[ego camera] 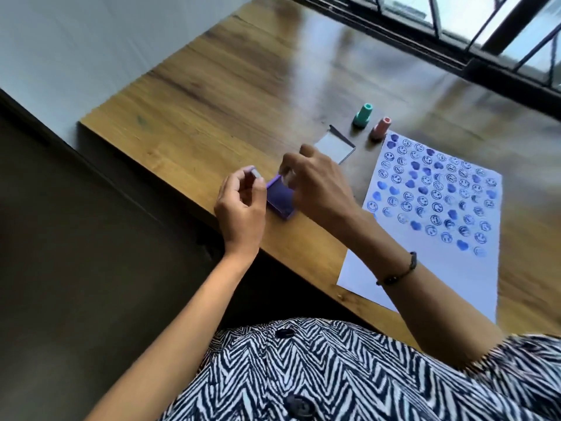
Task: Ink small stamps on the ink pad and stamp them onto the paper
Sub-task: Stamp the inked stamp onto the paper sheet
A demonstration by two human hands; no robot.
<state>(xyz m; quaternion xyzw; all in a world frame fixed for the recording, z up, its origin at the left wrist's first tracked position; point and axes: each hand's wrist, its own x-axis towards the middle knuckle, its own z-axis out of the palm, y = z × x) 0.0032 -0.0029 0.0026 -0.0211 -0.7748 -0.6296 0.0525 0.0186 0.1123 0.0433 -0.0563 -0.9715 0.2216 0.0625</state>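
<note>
A purple ink pad [280, 202] lies near the table's front-left edge. My right hand [318, 183] holds a small pale stamp [285, 177] down on the pad's dark surface. My left hand [239, 208] pinches a small purple stamp [254, 172] just left of the pad, above the table edge. The white paper [425, 262] lies to the right, its upper part covered with blue smiley and heart prints. A green stamp [363, 115] and a pink stamp [380, 128] stand upright beyond the paper's top-left corner.
The ink pad's clear lid [335, 145] lies behind my right hand. The wooden table [243, 86] stretches back to a window frame [455, 50] at the top right. The floor drops away at the left. My patterned shirt fills the bottom.
</note>
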